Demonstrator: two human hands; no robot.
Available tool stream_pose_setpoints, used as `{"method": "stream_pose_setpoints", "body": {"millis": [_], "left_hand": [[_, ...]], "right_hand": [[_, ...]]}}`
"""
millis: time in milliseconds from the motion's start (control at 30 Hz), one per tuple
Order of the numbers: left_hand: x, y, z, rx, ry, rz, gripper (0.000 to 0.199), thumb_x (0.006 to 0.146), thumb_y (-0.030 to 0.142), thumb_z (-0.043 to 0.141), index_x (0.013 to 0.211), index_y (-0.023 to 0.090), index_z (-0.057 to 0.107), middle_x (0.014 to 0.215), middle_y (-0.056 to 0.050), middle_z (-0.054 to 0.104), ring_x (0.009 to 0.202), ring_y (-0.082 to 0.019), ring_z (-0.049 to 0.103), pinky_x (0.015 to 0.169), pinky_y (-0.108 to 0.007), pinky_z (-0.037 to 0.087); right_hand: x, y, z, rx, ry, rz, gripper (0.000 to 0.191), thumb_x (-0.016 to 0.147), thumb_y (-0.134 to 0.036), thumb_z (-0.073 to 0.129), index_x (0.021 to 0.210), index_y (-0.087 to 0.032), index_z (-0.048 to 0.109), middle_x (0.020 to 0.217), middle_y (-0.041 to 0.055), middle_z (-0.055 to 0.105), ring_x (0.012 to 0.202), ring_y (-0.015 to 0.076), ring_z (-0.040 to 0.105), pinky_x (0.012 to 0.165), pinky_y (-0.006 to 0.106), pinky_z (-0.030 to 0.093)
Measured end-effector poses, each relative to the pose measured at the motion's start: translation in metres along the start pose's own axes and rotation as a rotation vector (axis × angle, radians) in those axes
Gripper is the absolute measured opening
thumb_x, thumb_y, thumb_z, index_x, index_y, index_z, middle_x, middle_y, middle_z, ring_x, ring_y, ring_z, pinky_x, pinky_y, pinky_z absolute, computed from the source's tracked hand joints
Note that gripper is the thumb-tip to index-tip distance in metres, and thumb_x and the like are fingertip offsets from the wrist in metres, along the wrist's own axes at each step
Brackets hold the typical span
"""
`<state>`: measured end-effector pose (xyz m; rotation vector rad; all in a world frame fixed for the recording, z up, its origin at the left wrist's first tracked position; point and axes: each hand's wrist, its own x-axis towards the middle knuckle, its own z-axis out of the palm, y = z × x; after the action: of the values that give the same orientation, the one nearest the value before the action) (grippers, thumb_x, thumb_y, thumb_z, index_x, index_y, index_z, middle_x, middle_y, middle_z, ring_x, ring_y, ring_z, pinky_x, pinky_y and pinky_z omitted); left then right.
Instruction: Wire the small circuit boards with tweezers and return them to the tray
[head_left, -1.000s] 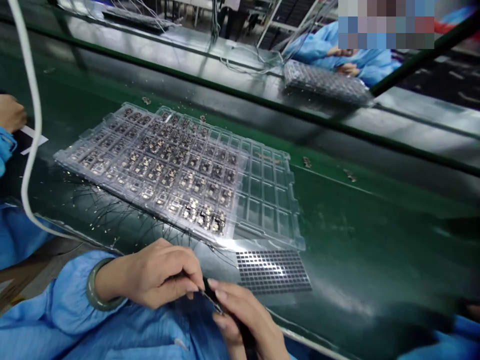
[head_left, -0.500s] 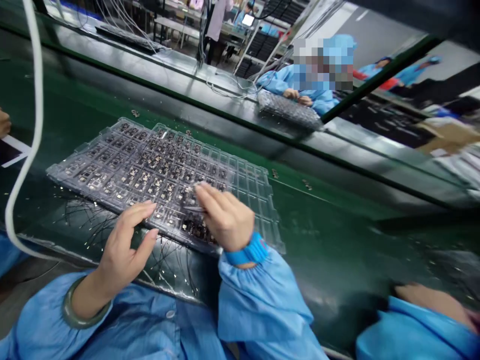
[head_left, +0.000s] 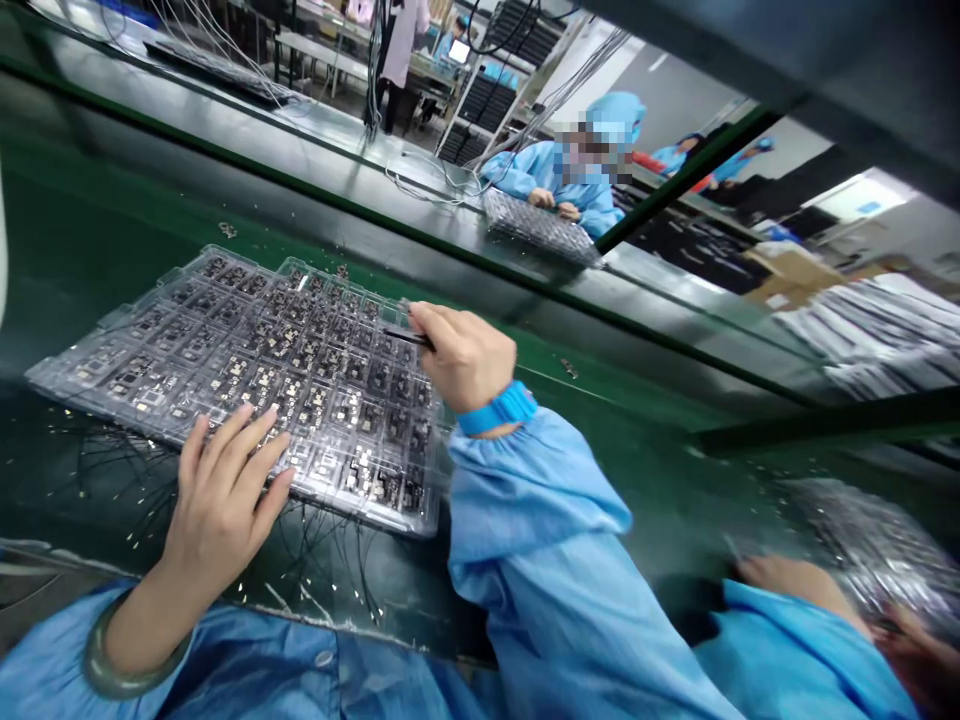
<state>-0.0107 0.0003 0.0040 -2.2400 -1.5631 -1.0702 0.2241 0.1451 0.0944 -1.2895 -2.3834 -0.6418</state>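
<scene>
Many pockets of the clear plastic tray (head_left: 67, 372), lying on the green bench (head_left: 90, 190), hold small circuit modules (head_left: 352, 405), with none seen empty. Left hand (head_left: 217, 500): grip open, fingers spread, fingertips over the tray's near part. Right hand (head_left: 465, 357): grip closed on black tweezers (head_left: 405, 338) above the tray's far edge.

A long green work belt (head_left: 645, 450) runs across the room. Past it, black racks (head_left: 484, 105) stand by a pale wall (head_left: 675, 65), and brown cardboard boxes (head_left: 795, 272) sit far off.
</scene>
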Motion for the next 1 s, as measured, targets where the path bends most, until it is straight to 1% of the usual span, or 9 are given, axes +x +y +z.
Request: {"method": "stream_pose_setpoints", "body": {"millis": [100,167,400,533,633,733,800,933,1000], "left_hand": [[-0.003,0.0,0.002,-0.006,-0.003,-0.009,0.03,0.086,0.019,0.062,0.116,0.016,0.059,0.125,-0.015,0.063,0.125,-0.033,0.051,0.111,-0.057,0.026],[-0.004,-0.002,0.003,-0.019,-0.006,-0.013,0.031,0.086,0.021,0.061,0.116,0.018,0.059,0.125,-0.015,0.062,0.125,-0.033,0.051,0.112,-0.058,0.025],[-0.007,-0.006,0.006,-0.048,0.008,-0.023,0.032,0.083,0.023,0.063,0.115,0.022,0.06,0.123,-0.012,0.063,0.123,-0.034,0.052,0.112,-0.06,0.022],[-0.01,-0.007,0.005,-0.079,0.006,-0.03,0.032,0.082,0.021,0.065,0.114,0.023,0.061,0.124,-0.013,0.063,0.123,-0.035,0.052,0.112,-0.062,0.023],[-0.011,-0.007,0.003,-0.09,0.007,-0.033,0.031,0.08,0.017,0.068,0.11,0.022,0.062,0.123,-0.013,0.063,0.122,-0.035,0.054,0.112,-0.063,0.023],[-0.01,-0.006,0.002,-0.088,0.009,-0.032,0.028,0.08,0.015,0.067,0.107,0.022,0.063,0.122,-0.013,0.064,0.121,-0.035,0.054,0.112,-0.063,0.023],[-0.009,-0.005,0.002,-0.093,0.009,-0.041,0.025,0.081,0.014,0.067,0.104,0.022,0.064,0.121,-0.012,0.064,0.12,-0.034,0.055,0.112,-0.063,0.023],[-0.01,-0.002,0.0,-0.125,0.044,-0.101,0.024,0.079,0.012,0.067,0.1,0.023,0.065,0.12,-0.009,0.065,0.116,-0.035,0.058,0.111,-0.064,0.027],[-0.013,-0.003,0.001,-0.213,0.041,-0.106,0.034,0.078,0.009,0.066,0.107,0.026,0.063,0.129,-0.008,0.059,0.123,-0.037,0.051,0.113,-0.067,0.021]], "right_hand": [[0.014,-0.006,0.024,0.066,-0.318,-0.111,0.036,0.094,-0.013,0.038,0.123,-0.016,0.06,0.127,0.0077,0.063,0.098,0.0201,0.063,0.079,0.03,0.049],[0.015,-0.012,0.034,0.102,-0.429,-0.174,0.035,0.094,-0.012,0.038,0.121,-0.014,0.059,0.126,0.0088,0.063,0.101,0.0203,0.062,0.081,0.03,0.049],[0.011,-0.021,0.028,0.101,-0.503,-0.129,0.029,0.093,-0.016,0.039,0.113,-0.016,0.06,0.12,0.0108,0.064,0.099,0.0222,0.063,0.074,0.032,0.05],[0.007,-0.023,0.001,0.089,-0.493,-0.053,0.03,0.093,-0.019,0.04,0.118,-0.019,0.058,0.125,0.008,0.061,0.098,0.0204,0.064,0.071,0.03,0.05],[-0.007,-0.015,-0.03,0.087,-0.416,0.129,0.032,0.092,-0.024,0.044,0.121,-0.023,0.057,0.119,0.0049,0.064,0.093,0.0201,0.066,0.065,0.028,0.049],[-0.03,0.009,-0.056,0.049,-0.376,0.341,0.03,0.091,-0.027,0.048,0.118,-0.024,0.061,0.111,0.0045,0.068,0.09,0.0218,0.067,0.067,0.029,0.049],[-0.046,0.038,-0.063,0.038,-0.406,0.464,0.031,0.089,-0.03,0.052,0.117,-0.023,0.063,0.108,0.0059,0.069,0.092,0.0233,0.067,0.072,0.031,0.049],[-0.076,0.111,-0.047,0.058,-0.52,0.752,0.033,0.089,-0.037,0.053,0.114,-0.019,0.066,0.101,0.0087,0.072,0.094,0.0254,0.067,0.076,0.031,0.048],[-0.09,0.144,-0.027,0.051,-0.553,0.83,0.03,0.089,-0.034,0.054,0.105,-0.014,0.07,0.096,0.0122,0.073,0.092,0.0281,0.067,0.075,0.033,0.049]]}}
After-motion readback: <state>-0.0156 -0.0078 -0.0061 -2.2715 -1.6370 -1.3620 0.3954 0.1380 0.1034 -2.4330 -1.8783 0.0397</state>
